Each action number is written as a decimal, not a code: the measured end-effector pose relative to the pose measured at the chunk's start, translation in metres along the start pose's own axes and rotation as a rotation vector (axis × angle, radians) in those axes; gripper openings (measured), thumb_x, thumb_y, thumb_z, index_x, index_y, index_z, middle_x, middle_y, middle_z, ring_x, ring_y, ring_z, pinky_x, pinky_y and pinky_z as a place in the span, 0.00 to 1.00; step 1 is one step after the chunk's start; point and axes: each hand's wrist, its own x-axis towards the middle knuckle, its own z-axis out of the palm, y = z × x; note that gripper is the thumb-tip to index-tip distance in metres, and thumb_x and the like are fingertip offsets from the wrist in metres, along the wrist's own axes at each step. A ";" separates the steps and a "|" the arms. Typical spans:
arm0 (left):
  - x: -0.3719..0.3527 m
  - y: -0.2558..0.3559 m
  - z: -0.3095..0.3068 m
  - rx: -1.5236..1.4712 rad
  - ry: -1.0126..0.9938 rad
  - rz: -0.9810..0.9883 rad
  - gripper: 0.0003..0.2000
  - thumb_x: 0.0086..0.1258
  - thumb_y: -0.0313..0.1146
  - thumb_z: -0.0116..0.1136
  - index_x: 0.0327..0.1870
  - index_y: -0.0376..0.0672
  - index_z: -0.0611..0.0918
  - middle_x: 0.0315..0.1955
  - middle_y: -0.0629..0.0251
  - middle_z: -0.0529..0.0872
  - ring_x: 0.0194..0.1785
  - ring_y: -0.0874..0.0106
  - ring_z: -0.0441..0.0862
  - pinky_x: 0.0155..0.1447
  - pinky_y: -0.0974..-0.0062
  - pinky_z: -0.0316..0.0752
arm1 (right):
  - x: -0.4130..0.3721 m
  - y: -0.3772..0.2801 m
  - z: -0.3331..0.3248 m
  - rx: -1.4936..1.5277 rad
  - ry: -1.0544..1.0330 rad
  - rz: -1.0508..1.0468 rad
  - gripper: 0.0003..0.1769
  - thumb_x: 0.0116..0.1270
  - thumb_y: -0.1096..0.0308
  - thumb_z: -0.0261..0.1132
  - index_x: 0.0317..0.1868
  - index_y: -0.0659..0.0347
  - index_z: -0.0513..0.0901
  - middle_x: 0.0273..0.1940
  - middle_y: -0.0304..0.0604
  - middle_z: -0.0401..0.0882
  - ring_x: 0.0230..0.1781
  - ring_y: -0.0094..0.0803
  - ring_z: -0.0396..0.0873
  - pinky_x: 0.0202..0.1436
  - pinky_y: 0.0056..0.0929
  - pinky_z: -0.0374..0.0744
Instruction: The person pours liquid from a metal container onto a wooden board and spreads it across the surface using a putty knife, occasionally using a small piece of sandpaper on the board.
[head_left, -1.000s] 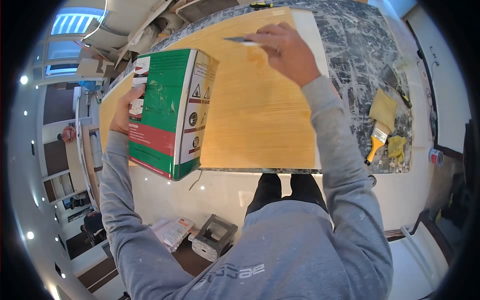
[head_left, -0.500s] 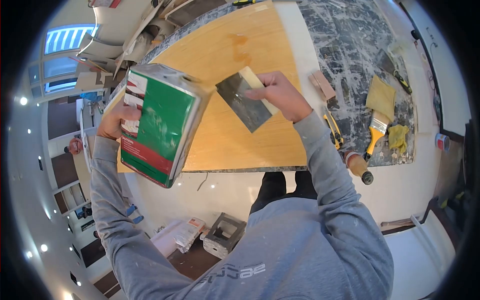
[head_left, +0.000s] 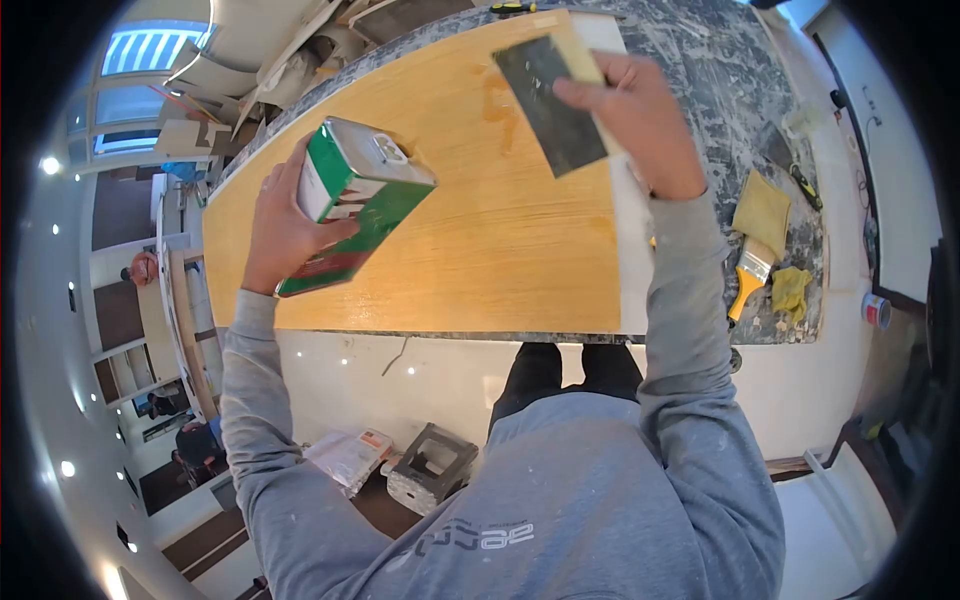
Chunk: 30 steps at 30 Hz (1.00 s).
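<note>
Both hands are busy above the board (head_left: 470, 265), which lies on the tabletop (head_left: 690, 65). The left hand (head_left: 280, 228) is part-open around the can (head_left: 385, 212), thumb across one side, and holds it tilted over the board's left half, its top toward the far edge. Whether the pale fitting (head_left: 389, 149) on that top is open, I cannot tell. The right hand (head_left: 645, 115) pinches the scraper (head_left: 550, 105), thumb on the dark blade and fingers curled behind, partly hidden, over the board's far right part. A glossy amber patch (head_left: 496, 112) marks the board just beside the blade.

The step looks like handling liquid and blade together over the board. Spreading that patch would call for a level can and a blade laid low against the board.

Right of the board lie the cloth (head_left: 762, 215), brush (head_left: 748, 285) and rag (head_left: 790, 294).
</note>
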 end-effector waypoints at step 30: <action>-0.428 -0.050 0.165 -0.734 0.957 -1.082 0.46 0.59 0.21 0.79 0.77 0.36 0.60 0.71 0.52 0.72 0.70 0.60 0.73 0.76 0.58 0.69 | 0.044 0.135 0.082 -1.026 -0.030 0.233 0.17 0.62 0.67 0.62 0.51 0.63 0.83 0.45 0.65 0.86 0.48 0.62 0.86 0.53 0.54 0.84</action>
